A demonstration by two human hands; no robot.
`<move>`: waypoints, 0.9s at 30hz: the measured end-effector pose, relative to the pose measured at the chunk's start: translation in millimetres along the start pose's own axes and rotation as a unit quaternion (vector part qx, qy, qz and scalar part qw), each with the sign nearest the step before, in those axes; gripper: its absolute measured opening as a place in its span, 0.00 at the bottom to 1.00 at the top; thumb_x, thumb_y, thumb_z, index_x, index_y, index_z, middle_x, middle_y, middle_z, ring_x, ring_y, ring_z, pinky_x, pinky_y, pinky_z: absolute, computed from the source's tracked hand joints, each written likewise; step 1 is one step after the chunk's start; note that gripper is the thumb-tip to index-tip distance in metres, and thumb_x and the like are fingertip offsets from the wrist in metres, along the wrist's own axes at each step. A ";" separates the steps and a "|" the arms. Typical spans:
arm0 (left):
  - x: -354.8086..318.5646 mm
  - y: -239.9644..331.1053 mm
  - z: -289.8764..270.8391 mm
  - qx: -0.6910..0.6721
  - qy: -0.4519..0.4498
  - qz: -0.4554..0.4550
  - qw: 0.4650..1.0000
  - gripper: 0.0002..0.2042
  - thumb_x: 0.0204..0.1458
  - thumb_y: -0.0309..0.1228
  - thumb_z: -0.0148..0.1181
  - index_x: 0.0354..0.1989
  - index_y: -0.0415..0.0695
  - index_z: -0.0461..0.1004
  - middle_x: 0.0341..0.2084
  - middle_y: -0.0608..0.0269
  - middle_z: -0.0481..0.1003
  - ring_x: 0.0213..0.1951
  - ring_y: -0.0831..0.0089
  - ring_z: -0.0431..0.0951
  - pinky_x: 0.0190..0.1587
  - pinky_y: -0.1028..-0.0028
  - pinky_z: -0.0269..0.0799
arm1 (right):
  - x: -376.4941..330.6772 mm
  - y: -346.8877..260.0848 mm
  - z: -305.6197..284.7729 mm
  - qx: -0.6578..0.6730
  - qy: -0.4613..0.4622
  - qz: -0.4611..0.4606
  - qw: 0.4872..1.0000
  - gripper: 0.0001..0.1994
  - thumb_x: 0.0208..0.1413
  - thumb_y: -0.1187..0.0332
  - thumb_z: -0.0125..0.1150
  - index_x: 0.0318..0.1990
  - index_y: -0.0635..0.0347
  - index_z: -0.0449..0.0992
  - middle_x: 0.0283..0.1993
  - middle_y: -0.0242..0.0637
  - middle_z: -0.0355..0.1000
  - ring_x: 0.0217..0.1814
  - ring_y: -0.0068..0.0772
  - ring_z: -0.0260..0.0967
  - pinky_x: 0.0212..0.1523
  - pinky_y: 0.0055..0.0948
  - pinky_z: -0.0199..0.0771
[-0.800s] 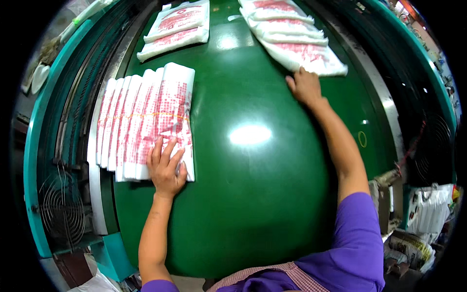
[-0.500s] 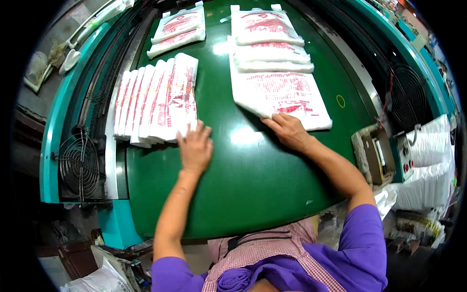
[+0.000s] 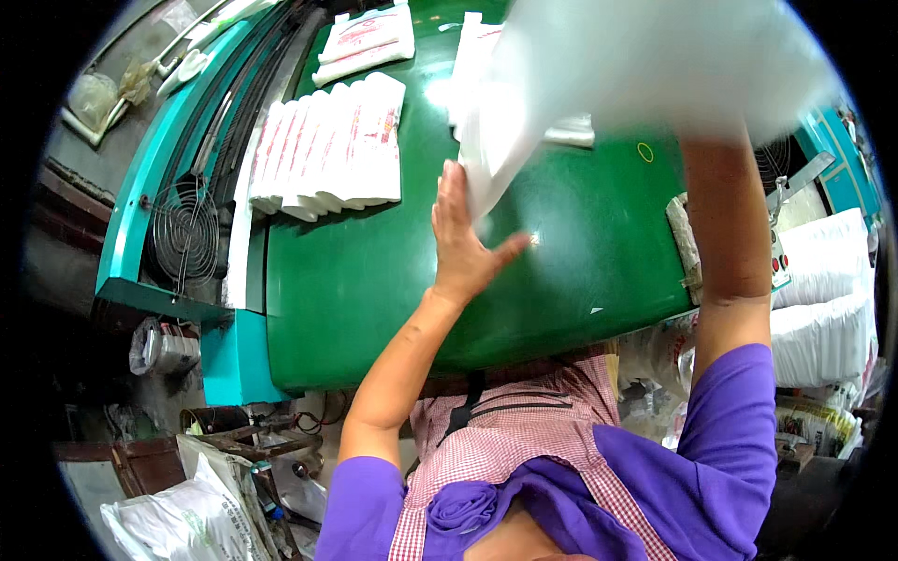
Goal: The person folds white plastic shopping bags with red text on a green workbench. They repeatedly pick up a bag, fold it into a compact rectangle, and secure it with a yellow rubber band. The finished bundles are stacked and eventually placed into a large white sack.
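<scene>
Green conveyor table (image 3: 374,280) with teal metal frame and a round fan grille (image 3: 184,234) on its left side, seen from above. On the belt at upper left, a fanned row of white plastic bags with red print (image 3: 327,150); beyond it, a second small pile (image 3: 367,42) near the top edge. Lifted stack of white bags (image 3: 636,65), blurred, filling the upper right above the belt, its lower left corner hanging down to the left hand (image 3: 460,245). Left hand open, palm flat against that corner, fingers straight and close together, thumb spread out to the right. Right forearm (image 3: 734,234) raised straight up into the stack; right hand hidden behind the bags, finger position impossible to tell. Purple sleeves and checked apron at bottom. White sacks (image 3: 823,299) at far right.
</scene>
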State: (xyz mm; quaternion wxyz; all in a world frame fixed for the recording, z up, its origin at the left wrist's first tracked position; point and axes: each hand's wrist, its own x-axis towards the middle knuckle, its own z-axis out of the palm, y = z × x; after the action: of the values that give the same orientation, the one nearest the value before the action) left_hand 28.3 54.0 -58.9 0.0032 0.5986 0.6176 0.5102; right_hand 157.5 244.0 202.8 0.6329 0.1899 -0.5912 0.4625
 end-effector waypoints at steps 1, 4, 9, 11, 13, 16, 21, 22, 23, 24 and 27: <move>1.7 0.6 -17.7 -0.134 0.022 -0.072 0.988 0.40 0.45 0.46 0.65 0.63 0.41 0.52 0.57 0.51 0.60 0.57 0.55 0.61 0.57 0.56 0.57 | 6.8 -4.3 50.8 -0.133 0.038 -0.034 0.990 0.12 0.55 0.71 0.52 0.43 0.69 0.75 0.36 0.42 0.74 0.35 0.24 0.71 0.37 0.20 0.72; 32.7 35.6 -11.3 -0.471 -0.026 -0.172 0.865 0.14 0.57 0.34 0.53 0.46 0.36 0.70 0.30 0.57 0.77 0.32 0.71 0.78 0.35 0.71 0.75 | 27.2 -34.6 39.3 -0.505 0.003 -0.075 0.860 0.14 0.54 0.70 0.53 0.45 0.70 0.73 0.37 0.44 0.74 0.36 0.27 0.71 0.36 0.22 0.70; -17.1 1.8 -56.3 -0.405 -0.154 -0.378 0.818 0.14 0.57 0.32 0.50 0.43 0.31 0.67 0.27 0.50 0.77 0.27 0.66 0.79 0.29 0.70 0.77 | -68.8 76.3 -68.8 -0.639 -0.165 0.376 0.650 0.21 0.57 0.56 0.56 0.51 0.62 0.71 0.44 0.48 0.73 0.43 0.39 0.73 0.42 0.30 0.74; -66.1 -20.3 -76.5 -0.388 -0.140 -0.436 0.800 0.13 0.56 0.28 0.48 0.45 0.32 0.65 0.30 0.50 0.76 0.28 0.66 0.79 0.31 0.69 0.77 | -147.6 36.7 -25.7 -0.637 -0.338 0.445 0.531 0.24 0.54 0.56 0.60 0.52 0.64 0.69 0.45 0.53 0.72 0.45 0.48 0.72 0.48 0.39 0.71; -104.6 -30.7 -81.3 -0.354 -0.122 -0.451 0.810 0.20 0.53 0.25 0.48 0.55 0.33 0.59 0.32 0.53 0.76 0.31 0.70 0.78 0.33 0.73 0.76 | -227.3 -34.7 -44.0 -0.505 -0.407 0.476 0.593 0.24 0.50 0.65 0.64 0.54 0.61 0.67 0.56 0.50 0.65 0.61 0.47 0.60 0.60 0.41 0.59; -117.5 -13.9 -105.7 -0.332 -0.086 -0.473 0.811 0.29 0.52 0.23 0.50 0.64 0.39 0.51 0.33 0.60 0.75 0.32 0.78 0.75 0.33 0.80 0.72 | -309.5 -127.0 -56.2 -0.451 -0.391 0.441 0.670 0.32 0.42 0.56 0.67 0.55 0.59 0.66 0.63 0.50 0.56 0.70 0.55 0.43 0.65 0.52 0.45; -129.0 -50.3 -98.7 -0.220 -0.161 -0.245 0.930 0.24 0.48 0.18 0.52 0.57 0.38 0.64 0.38 0.59 0.73 0.39 0.68 0.73 0.45 0.71 0.68 | -354.4 -173.2 -58.9 -0.567 -0.537 0.345 0.521 0.48 0.34 0.57 0.72 0.66 0.41 0.51 0.71 0.41 0.43 0.73 0.49 0.34 0.68 0.54 0.33; -111.6 -44.2 -109.9 0.003 -0.279 -0.080 0.957 0.20 0.44 0.20 0.57 0.49 0.41 0.72 0.42 0.55 0.71 0.43 0.60 0.71 0.46 0.69 0.67 | -372.4 -162.6 -65.5 -0.628 -0.502 0.261 0.534 0.46 0.37 0.59 0.70 0.66 0.38 0.50 0.71 0.40 0.42 0.73 0.47 0.36 0.68 0.52 0.34; -109.8 -37.1 -108.4 0.069 -0.249 -0.025 0.966 0.18 0.40 0.22 0.61 0.44 0.45 0.77 0.46 0.53 0.69 0.46 0.56 0.69 0.47 0.65 0.66 | -351.7 -159.5 -51.0 -0.578 -0.466 0.386 0.547 0.43 0.40 0.61 0.67 0.66 0.39 0.50 0.71 0.39 0.44 0.73 0.45 0.38 0.67 0.52 0.37; -102.2 -25.8 -103.5 0.143 -0.245 0.010 0.959 0.16 0.38 0.23 0.62 0.39 0.47 0.78 0.48 0.54 0.68 0.50 0.57 0.67 0.52 0.63 0.63 | -358.9 -161.9 -52.0 -0.594 -0.441 0.379 0.556 0.39 0.43 0.62 0.65 0.65 0.39 0.54 0.70 0.39 0.45 0.72 0.45 0.39 0.66 0.54 0.40; -89.3 -23.5 -103.1 0.163 -0.278 0.124 0.938 0.11 0.37 0.24 0.63 0.33 0.47 0.78 0.49 0.53 0.68 0.54 0.56 0.66 0.57 0.58 0.58 | -386.3 -160.6 -63.7 -0.563 -0.336 0.305 0.691 0.27 0.45 0.63 0.63 0.56 0.43 0.66 0.67 0.39 0.52 0.71 0.47 0.44 0.65 0.56 0.43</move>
State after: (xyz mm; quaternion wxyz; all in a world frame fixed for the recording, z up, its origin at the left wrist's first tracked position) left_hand -27.1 -71.4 -78.6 0.0141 0.7805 0.5880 0.2120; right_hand 373.0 74.5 -119.4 0.2047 -0.2496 -0.9393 0.1161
